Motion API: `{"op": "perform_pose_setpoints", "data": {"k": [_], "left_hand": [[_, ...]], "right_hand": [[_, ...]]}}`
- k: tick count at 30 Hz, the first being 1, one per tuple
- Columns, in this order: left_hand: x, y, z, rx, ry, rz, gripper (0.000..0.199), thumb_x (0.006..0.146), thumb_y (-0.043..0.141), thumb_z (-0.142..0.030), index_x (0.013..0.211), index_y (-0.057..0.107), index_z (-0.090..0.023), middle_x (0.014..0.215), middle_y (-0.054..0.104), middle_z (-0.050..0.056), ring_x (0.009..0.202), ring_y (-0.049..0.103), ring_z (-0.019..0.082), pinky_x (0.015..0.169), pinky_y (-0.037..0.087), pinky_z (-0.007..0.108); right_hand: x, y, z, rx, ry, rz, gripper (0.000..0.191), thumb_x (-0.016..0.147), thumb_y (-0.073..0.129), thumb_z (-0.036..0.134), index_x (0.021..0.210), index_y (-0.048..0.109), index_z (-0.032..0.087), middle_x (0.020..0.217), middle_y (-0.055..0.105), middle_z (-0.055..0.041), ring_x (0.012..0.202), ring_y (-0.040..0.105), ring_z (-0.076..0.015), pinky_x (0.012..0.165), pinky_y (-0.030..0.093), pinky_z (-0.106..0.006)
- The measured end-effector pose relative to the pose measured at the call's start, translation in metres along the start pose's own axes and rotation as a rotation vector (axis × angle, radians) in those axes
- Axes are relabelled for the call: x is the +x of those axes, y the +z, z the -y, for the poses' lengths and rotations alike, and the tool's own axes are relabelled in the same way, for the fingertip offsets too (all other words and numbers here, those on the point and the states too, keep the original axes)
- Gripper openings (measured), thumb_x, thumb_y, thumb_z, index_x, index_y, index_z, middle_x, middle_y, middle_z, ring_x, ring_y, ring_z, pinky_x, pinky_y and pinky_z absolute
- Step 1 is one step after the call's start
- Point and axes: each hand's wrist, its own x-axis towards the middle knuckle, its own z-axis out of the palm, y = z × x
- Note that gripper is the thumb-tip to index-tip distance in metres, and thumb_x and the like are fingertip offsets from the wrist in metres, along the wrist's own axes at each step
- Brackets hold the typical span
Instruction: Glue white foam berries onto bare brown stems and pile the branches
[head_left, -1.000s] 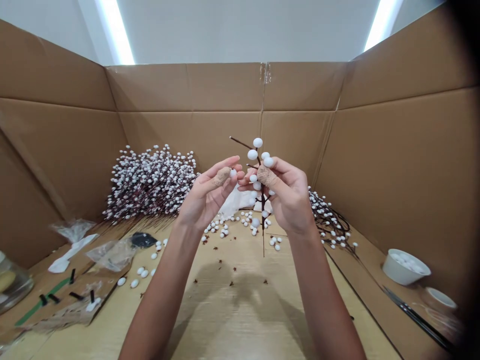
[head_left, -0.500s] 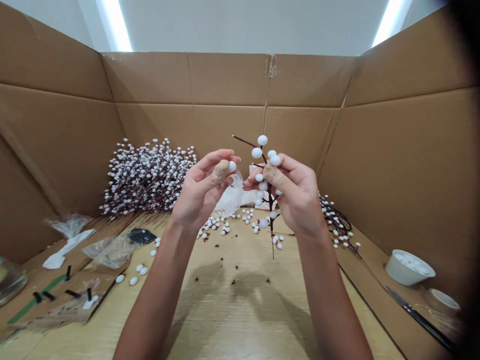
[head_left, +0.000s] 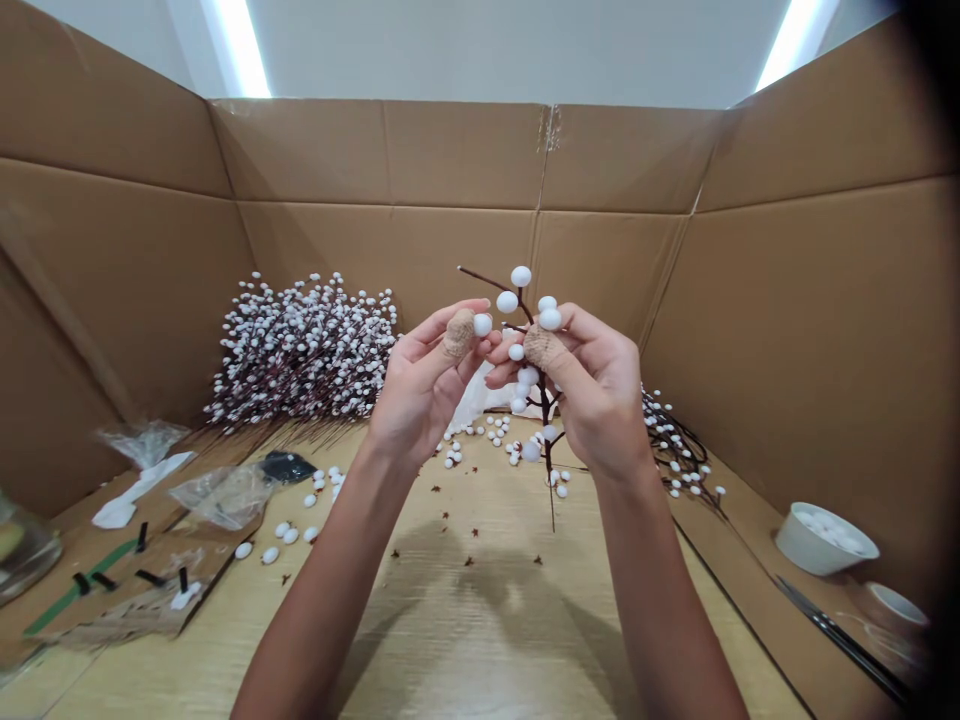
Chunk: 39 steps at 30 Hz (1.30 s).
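From nine o'clock round through twelve to three, cardboard walls (head_left: pixel 817 320) fence my table (head_left: pixel 480 650), the side ones well apart from my forearms and the back one beyond my hands. A dark edge runs down the right of the table, from two o'clock towards five, and past it sit a tub (head_left: pixel 814 550) of white balls and a black-handled tool (head_left: pixel 840 630). On the left, a big pile (head_left: pixel 307 350) takes up eleven o'clock, with a bag (head_left: pixel 225 497) nearer at ten; a smaller bunch (head_left: pixel 679 435) lies at one. Between my forearms there is room, over wood dotted with brown stars (head_left: pixel 469 561). Both my hands are raised off the table, near each other, at twelve. My left hand (head_left: pixel 427 385) pinches one berry (head_left: pixel 482 325) between its wrapped thumb and fingers, the fingers loosely curled. My right hand (head_left: pixel 600 390), thumb wrapped too, grips the sprig (head_left: pixel 545 405) part-way up its stem, which stands nearly upright, foot towards six and a bare twig pointing to ten. The berry shows just beside a short side twig; whether they touch, I cannot tell.
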Motion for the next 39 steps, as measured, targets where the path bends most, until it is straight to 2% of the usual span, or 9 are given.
{"op": "perform_pose_setpoints", "data": {"k": [6,12,17,28,39], "left_hand": [[0.0002,-0.0019,0.0021,0.056,-0.001,-0.015,0.011,0.078,0.068,-0.022,0.088,0.071,-0.018,0.078,0.068,0.000,0.073,0.065,0.010,0.072,0.054,0.020],[0.0011,0.0013,0.0026,0.020,-0.007,-0.017,0.011,0.076,0.070,-0.022,0.086,0.071,-0.016,0.077,0.068,-0.001,0.071,0.064,0.008,0.071,0.053,0.016],[0.0006,0.0027,0.0032,0.043,-0.002,-0.038,0.011,0.076,0.070,-0.021,0.086,0.070,-0.016,0.079,0.068,0.000,0.071,0.065,0.009,0.071,0.054,0.019],[0.0008,-0.0018,0.0041,0.064,0.026,-0.014,0.010,0.072,0.073,-0.019,0.082,0.071,-0.017,0.077,0.068,-0.001,0.072,0.065,0.009,0.075,0.054,0.019],[0.0017,-0.0042,0.0033,0.105,0.032,-0.019,0.009,0.068,0.077,-0.020,0.075,0.072,-0.016,0.074,0.069,-0.001,0.067,0.064,0.009,0.067,0.054,0.021]], "right_hand": [[-0.0026,0.0021,0.0074,-0.121,-0.007,-0.023,0.018,0.084,0.058,0.035,0.076,0.051,0.020,0.074,0.064,-0.0002,0.064,0.065,-0.0121,0.051,0.050,-0.022],[-0.0030,0.0026,0.0083,-0.120,-0.025,-0.022,0.023,0.082,0.060,0.040,0.075,0.050,0.021,0.072,0.062,0.0002,0.064,0.065,-0.0123,0.049,0.048,-0.021],[-0.0030,0.0027,0.0080,-0.147,-0.019,-0.026,0.025,0.081,0.060,0.043,0.074,0.050,0.021,0.070,0.062,0.0004,0.064,0.065,-0.0128,0.048,0.048,-0.021],[-0.0015,0.0019,0.0063,-0.180,-0.019,-0.026,0.021,0.082,0.059,0.038,0.073,0.051,0.021,0.067,0.060,0.0006,0.062,0.064,-0.0128,0.049,0.048,-0.022],[-0.0016,0.0018,0.0043,-0.169,-0.001,-0.015,0.020,0.081,0.061,0.037,0.071,0.052,0.022,0.066,0.060,0.0010,0.063,0.065,-0.0138,0.051,0.052,-0.023]]}}
